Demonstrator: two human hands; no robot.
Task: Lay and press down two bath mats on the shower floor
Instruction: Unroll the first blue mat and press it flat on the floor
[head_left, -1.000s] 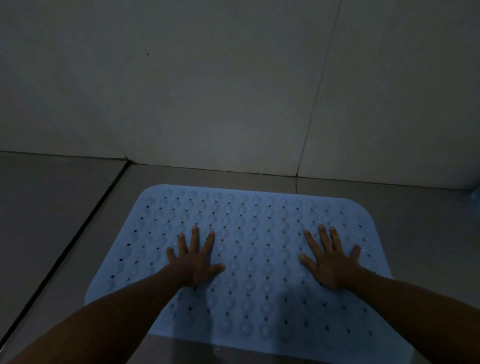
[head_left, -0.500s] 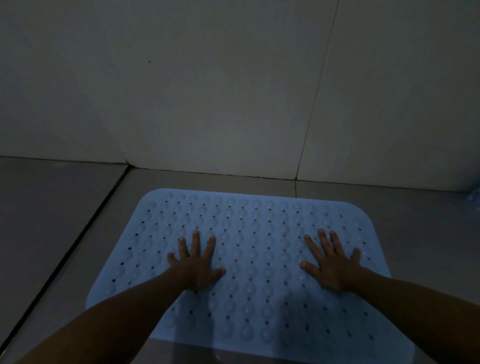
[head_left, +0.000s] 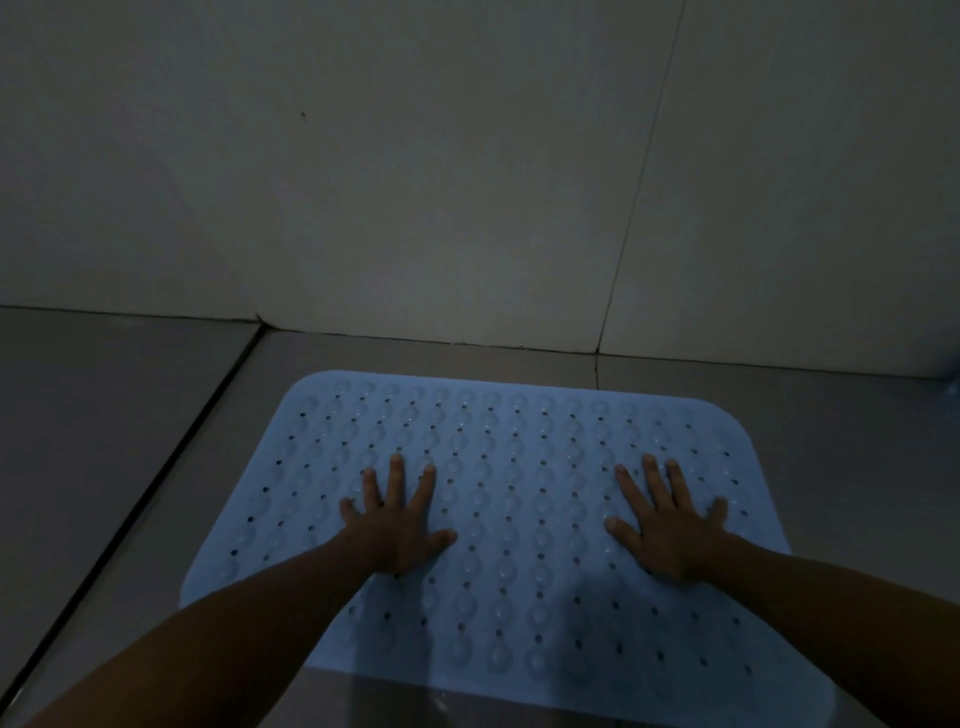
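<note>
A light blue bath mat (head_left: 519, 467) with rows of round bumps and small holes lies flat on the grey tiled shower floor (head_left: 130, 415). My left hand (head_left: 397, 525) rests palm down on the mat's left half, fingers spread. On the mat's right half my right hand (head_left: 670, 525) lies flat the same way, fingers apart. Neither hand holds anything. Only one mat is fully in view.
A pale tiled wall (head_left: 415, 182) rises just beyond the mat's far edge. A dark grout line (head_left: 156, 483) runs diagonally along the floor left of the mat. A small bluish patch (head_left: 950, 387) shows at the right frame edge.
Both hands stay flat on the mat at nearly the same spots. The view has dipped slightly, so the mat sits a little lower in the frame.
</note>
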